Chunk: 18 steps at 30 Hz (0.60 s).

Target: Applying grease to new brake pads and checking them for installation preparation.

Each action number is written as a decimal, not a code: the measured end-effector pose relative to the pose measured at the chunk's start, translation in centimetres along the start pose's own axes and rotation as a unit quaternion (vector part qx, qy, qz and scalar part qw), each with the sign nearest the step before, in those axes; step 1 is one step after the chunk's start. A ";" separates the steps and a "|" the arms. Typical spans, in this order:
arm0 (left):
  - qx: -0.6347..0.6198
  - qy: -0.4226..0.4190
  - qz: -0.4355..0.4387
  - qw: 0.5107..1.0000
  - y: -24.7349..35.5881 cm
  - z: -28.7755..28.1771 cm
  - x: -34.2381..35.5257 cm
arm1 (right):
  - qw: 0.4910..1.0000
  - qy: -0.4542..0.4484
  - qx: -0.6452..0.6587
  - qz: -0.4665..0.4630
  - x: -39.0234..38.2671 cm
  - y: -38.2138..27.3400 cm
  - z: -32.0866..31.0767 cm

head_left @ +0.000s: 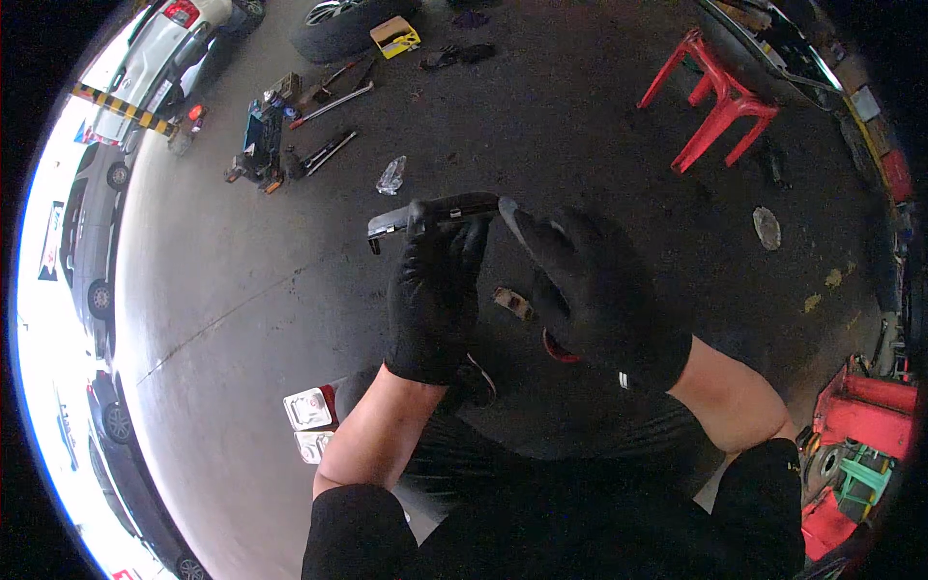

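Both my hands wear black gloves and are raised over the dark floor. My left hand (432,300) grips a curved, dark brake pad (447,210) from below, its thumb against the near face. Small shiny metal clips show along the pad's edge, and a short tab hangs from its left end. My right hand (590,280) has its fingertips closed on the pad's right end; its other fingers are curled and partly hidden. Below, between the hands, a small worn tan-and-dark piece (513,303) lies on the floor. A red curved edge (559,348) shows beside my right hand, mostly covered by it.
Silver-and-red packs (309,409) lie at my left. Farther off are a blue tool case (261,135), a long-handled bar (332,104), crumpled clear plastic (391,176), a yellow box (396,39) and a tyre (353,34). A red stool (715,87) and red jack-like equipment (865,411) stand right.
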<state>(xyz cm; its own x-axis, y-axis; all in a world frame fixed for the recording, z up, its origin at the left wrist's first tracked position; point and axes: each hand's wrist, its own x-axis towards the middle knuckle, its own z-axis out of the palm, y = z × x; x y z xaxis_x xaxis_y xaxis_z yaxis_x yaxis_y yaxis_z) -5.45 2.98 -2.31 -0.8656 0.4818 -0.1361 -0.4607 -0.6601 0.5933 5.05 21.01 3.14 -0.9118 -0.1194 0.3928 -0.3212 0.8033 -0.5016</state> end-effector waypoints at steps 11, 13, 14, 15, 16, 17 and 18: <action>-0.081 0.044 -0.087 0.992 0.8 0.6 0.6 | 0.999 0.032 0.032 -0.006 0.2 0.8 -0.5; -0.070 0.068 -0.109 0.989 0.6 0.5 0.6 | 0.999 0.019 0.038 0.017 0.2 0.8 -0.2; -0.074 0.106 -0.131 0.983 0.7 0.5 0.6 | 0.998 0.032 0.045 0.015 0.3 1.0 0.0; -0.076 0.091 -0.121 0.985 0.7 0.4 0.7 | 0.998 0.045 0.053 0.012 0.4 1.0 0.2; -0.095 0.091 -0.124 0.984 0.8 0.4 0.6 | 0.996 0.058 0.060 0.009 0.4 1.1 0.2; -0.116 0.049 -0.119 0.985 0.9 0.4 0.6 | 0.997 0.047 0.055 0.011 0.4 1.2 0.3; -0.117 0.050 -0.117 0.985 0.9 0.4 0.7 | 0.998 0.035 0.050 0.013 0.2 1.3 0.2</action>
<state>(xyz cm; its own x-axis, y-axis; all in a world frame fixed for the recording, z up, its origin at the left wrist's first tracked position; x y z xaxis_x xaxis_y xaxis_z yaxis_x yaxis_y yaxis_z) -6.38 2.93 -1.59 -0.7405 0.5849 -0.3309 -0.6718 -0.6587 0.3389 4.38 21.90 2.38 -0.9011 -0.0556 0.4299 -0.3248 0.7434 -0.5847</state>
